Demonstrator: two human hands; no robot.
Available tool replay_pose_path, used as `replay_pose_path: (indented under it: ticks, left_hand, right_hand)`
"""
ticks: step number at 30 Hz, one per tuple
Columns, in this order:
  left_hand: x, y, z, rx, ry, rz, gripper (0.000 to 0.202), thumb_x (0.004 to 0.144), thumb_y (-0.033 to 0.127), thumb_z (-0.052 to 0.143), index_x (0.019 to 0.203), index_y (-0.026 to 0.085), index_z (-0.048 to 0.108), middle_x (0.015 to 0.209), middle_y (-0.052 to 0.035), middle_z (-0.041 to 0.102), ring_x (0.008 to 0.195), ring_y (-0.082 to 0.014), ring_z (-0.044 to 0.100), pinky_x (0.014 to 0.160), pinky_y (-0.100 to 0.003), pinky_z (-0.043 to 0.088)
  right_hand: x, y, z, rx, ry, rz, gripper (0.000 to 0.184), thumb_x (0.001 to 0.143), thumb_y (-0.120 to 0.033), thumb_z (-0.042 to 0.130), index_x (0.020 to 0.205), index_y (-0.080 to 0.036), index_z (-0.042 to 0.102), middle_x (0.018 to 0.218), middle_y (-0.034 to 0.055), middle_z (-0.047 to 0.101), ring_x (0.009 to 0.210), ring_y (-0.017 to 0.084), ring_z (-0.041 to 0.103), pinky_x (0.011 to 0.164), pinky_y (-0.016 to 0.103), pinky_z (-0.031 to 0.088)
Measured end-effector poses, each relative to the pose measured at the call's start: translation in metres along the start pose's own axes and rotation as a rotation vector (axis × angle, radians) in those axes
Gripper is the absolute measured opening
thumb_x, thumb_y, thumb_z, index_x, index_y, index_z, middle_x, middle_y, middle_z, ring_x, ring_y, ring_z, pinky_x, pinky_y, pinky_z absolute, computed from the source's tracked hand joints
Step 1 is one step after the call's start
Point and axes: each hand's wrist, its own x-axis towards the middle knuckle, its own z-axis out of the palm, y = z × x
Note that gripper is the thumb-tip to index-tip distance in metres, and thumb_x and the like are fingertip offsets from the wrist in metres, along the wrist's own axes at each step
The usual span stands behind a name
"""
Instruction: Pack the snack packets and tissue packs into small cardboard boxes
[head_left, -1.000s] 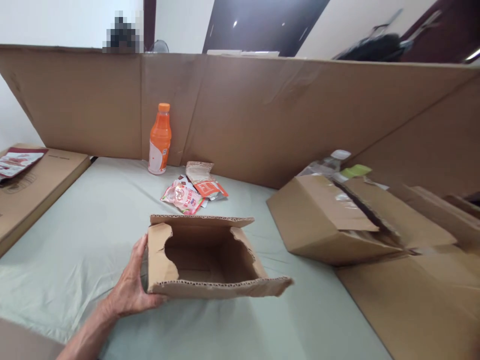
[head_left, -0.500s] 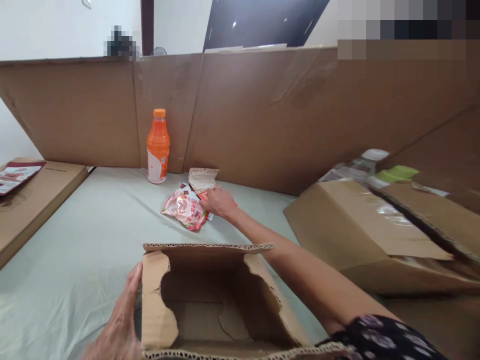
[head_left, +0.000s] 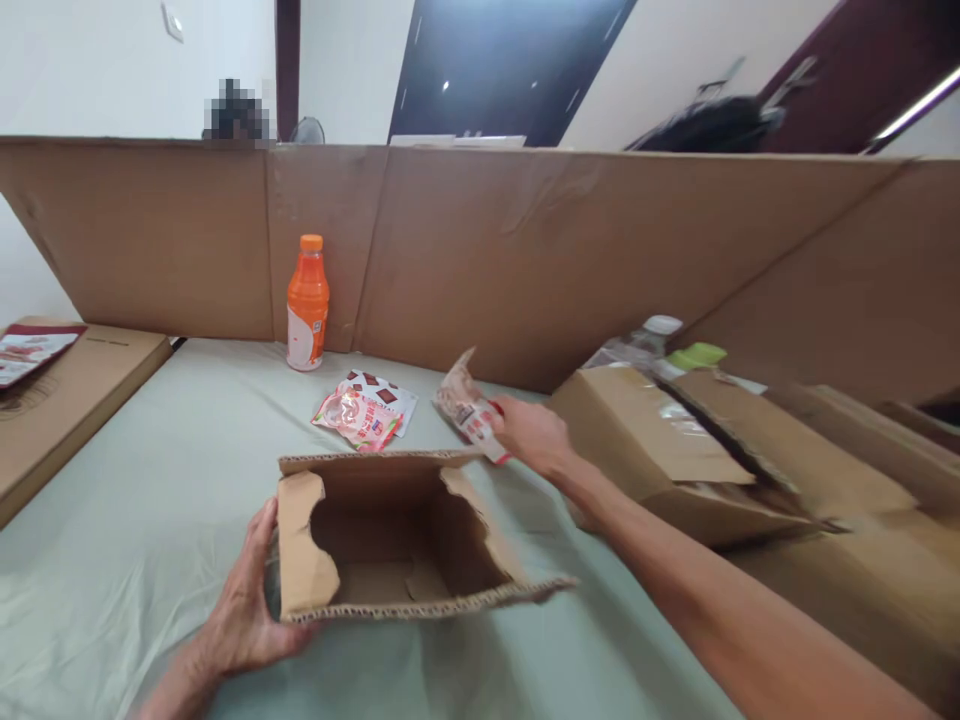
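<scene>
My left hand (head_left: 244, 605) grips the left side of a small open cardboard box (head_left: 298, 545), its thumb along the near edge. The box's opening faces me, and I see only bare cardboard inside. Beyond the box's right side, my right hand (head_left: 534, 435) is closed on one end of a snack packet (head_left: 466, 405) with red and white print, tilted over the cloth. Left of it lie a pink snack pouch (head_left: 358, 418) and, partly beneath that, a white packet with brown squares (head_left: 394, 400).
An orange drink bottle (head_left: 307, 305) stands against the cardboard screen (head_left: 600, 250) at the back. A flat carton (head_left: 90, 385) bears a pouch (head_left: 34, 350) on the left. Larger cardboard boxes (head_left: 637, 450) crowd the right, with a clear bottle (head_left: 658, 335) behind.
My right hand has moved right, carrying the snack packet away from the pink pouch and uncovering the white packet. My left hand stays on the box. The view has shifted.
</scene>
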Motion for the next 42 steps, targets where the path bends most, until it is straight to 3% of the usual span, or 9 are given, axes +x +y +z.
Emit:
replay_pose_path:
  ticks: [8,11,15,19,25,31,35,39,42]
  left_hand:
    - [0.028,0.004,-0.009,0.04,0.157,-0.091,0.112,0.075,0.052,0.08,0.162,0.024,0.015,0.166,-0.0181,0.028,0.153,-0.0399,0.028,0.124,-0.062,0.026]
    - [0.008,0.017,-0.003,0.16,0.292,-0.105,0.104,0.079,0.052,0.077,0.16,0.022,0.021,0.164,-0.0192,0.03,0.153,-0.0412,0.029,0.123,-0.064,0.027]
    - [-0.042,0.051,0.013,0.364,0.575,0.059,0.065,0.091,0.029,0.068,0.151,0.024,0.042,0.14,-0.0132,0.056,0.134,-0.033,0.053,0.114,-0.057,0.043]
    - [-0.07,0.088,0.045,0.288,0.206,0.34,0.05,0.093,0.009,0.056,0.138,0.031,0.055,0.126,-0.0072,0.065,0.123,-0.0258,0.061,0.107,-0.047,0.051]
    - [-0.05,0.1,0.094,0.048,-0.208,0.04,0.069,0.097,0.03,0.056,0.16,0.021,0.028,0.158,-0.0177,0.045,0.145,-0.033,0.045,0.116,-0.055,0.043]
    - [-0.044,0.102,0.096,-0.114,-0.319,-0.277,0.071,0.092,0.03,0.058,0.157,0.016,0.036,0.116,-0.01,0.074,0.084,-0.0223,0.07,0.083,-0.039,0.059]
    - [-0.048,0.104,0.086,-0.251,-0.29,-0.269,0.056,0.089,0.027,0.059,0.145,0.018,0.053,0.122,-0.0084,0.074,0.106,-0.0262,0.069,0.098,-0.04,0.055]
    - [-0.054,0.104,0.083,-0.275,-0.251,-0.266,0.055,0.091,0.031,0.058,0.144,0.017,0.053,0.133,-0.0099,0.069,0.119,-0.0272,0.065,0.104,-0.039,0.053]
    - [-0.057,0.108,0.08,-0.23,-0.313,-0.229,0.057,0.091,0.03,0.056,0.147,0.018,0.051,0.117,-0.008,0.075,0.098,-0.0235,0.072,0.09,-0.036,0.059]
  right_hand:
    - [-0.162,0.066,0.013,0.41,-0.001,-0.052,0.03,0.085,-0.029,0.038,0.083,-0.022,0.068,0.074,0.0024,0.073,0.069,0.02,0.068,0.063,0.026,0.051]
    - [-0.21,0.065,0.02,0.684,0.024,-0.037,0.027,0.082,-0.04,0.042,0.073,-0.024,0.062,0.06,-0.0006,0.064,0.057,0.018,0.06,0.053,0.026,0.047]
    - [-0.253,0.061,0.021,0.785,0.017,-0.016,0.029,0.085,-0.046,0.046,0.068,-0.024,0.055,0.055,-0.0029,0.055,0.051,0.015,0.052,0.048,0.023,0.043]
    - [-0.282,0.052,0.021,0.806,-0.049,-0.055,0.034,0.088,-0.05,0.045,0.07,-0.025,0.058,0.053,-0.0028,0.056,0.048,0.015,0.052,0.046,0.023,0.045]
    - [-0.308,0.023,0.023,0.886,-0.09,-0.189,0.035,0.095,-0.047,0.044,0.093,-0.023,0.07,0.074,0.0018,0.075,0.06,0.017,0.067,0.058,0.025,0.054]
    - [-0.303,0.004,0.028,0.918,-0.029,-0.299,0.033,0.098,-0.04,0.044,0.094,-0.024,0.073,0.084,0.0039,0.078,0.07,0.018,0.071,0.069,0.027,0.058]
    - [-0.292,0.001,0.033,0.956,-0.088,-0.339,0.031,0.097,-0.038,0.046,0.102,-0.024,0.073,0.106,0.0073,0.078,0.094,0.022,0.074,0.086,0.032,0.059]
    - [-0.277,0.004,0.022,0.941,-0.346,-0.369,0.052,0.085,-0.037,0.062,0.135,-0.024,0.063,0.133,0.0104,0.069,0.113,0.025,0.069,0.097,0.038,0.057]
    - [-0.267,0.003,0.004,0.911,-0.622,-0.554,0.045,0.081,-0.029,0.064,0.126,-0.024,0.07,0.121,0.0064,0.074,0.107,0.024,0.069,0.095,0.034,0.055]
